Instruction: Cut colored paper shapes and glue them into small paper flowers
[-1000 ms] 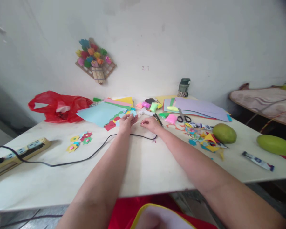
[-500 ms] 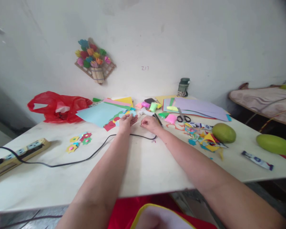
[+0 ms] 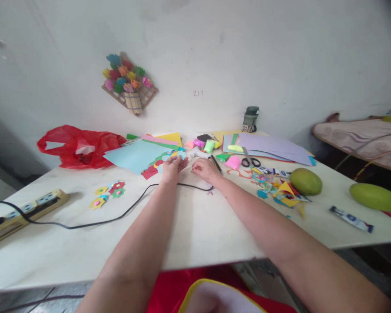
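My left hand (image 3: 173, 167) reaches to the middle of the table, palm turned partly up and fingers stretched out. It is beside a colourful paper cut-out (image 3: 157, 163) with green, red, yellow and blue shapes. Light blue paper (image 3: 181, 153) shows just past its fingertips; whether they touch it I cannot tell. My right hand (image 3: 206, 169) is close by on the right, fingers curled into a pinch; anything in them is too small to make out. A white glue gun (image 3: 198, 153) lies just beyond both hands. A black marker (image 3: 217, 165) is beside my right hand.
A black cable (image 3: 111, 222) runs from the power strip (image 3: 29, 213) across the table. Paper flowers (image 3: 117, 191) lie at left, near a red plastic bag (image 3: 81, 148). Scissors (image 3: 250, 161), clay packets (image 3: 233, 162), paper scraps (image 3: 283, 193) and a green mango (image 3: 305, 181) are at right.
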Motion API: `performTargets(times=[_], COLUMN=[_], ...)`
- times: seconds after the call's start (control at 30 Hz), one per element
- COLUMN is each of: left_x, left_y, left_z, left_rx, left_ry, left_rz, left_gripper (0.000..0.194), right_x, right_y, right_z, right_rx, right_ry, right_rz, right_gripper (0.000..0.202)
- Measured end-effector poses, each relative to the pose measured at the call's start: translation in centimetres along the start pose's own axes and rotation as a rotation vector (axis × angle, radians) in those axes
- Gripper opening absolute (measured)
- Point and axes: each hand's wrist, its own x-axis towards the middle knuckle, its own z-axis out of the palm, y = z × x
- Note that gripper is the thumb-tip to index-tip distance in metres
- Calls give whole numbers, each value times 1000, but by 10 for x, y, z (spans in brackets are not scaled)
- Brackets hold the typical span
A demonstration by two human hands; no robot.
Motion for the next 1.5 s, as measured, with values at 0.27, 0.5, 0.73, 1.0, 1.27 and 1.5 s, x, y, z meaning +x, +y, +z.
performTargets(times=[0.27, 0.5, 0.73, 1.0, 1.27, 1.5], left_x=[0, 0, 0, 1, 2, 0], left_y=[0, 1, 1, -1, -1, 0], left_z=[0, 1, 1, 0, -1, 1], left_rx=[3, -2, 1, 13, 11, 12], left_ry=[1, 2, 1, 9, 8, 13], left_rz=[2, 5, -5, -7, -11, -8], left_gripper=[25, 25, 26, 28, 28, 26], right_x=[1, 1, 0, 0, -1, -2], right_y=[2, 4, 1, -2, -3, -1], right_z=[0, 2, 4, 0, 1, 4], right_rx=[35, 213, 291, 307, 283, 323], right_ry=[-31, -34, -41, -38, -59, -42], right_rz=[27, 61, 70, 127, 158, 189], right_gripper=[17, 11, 22, 14, 20, 4])
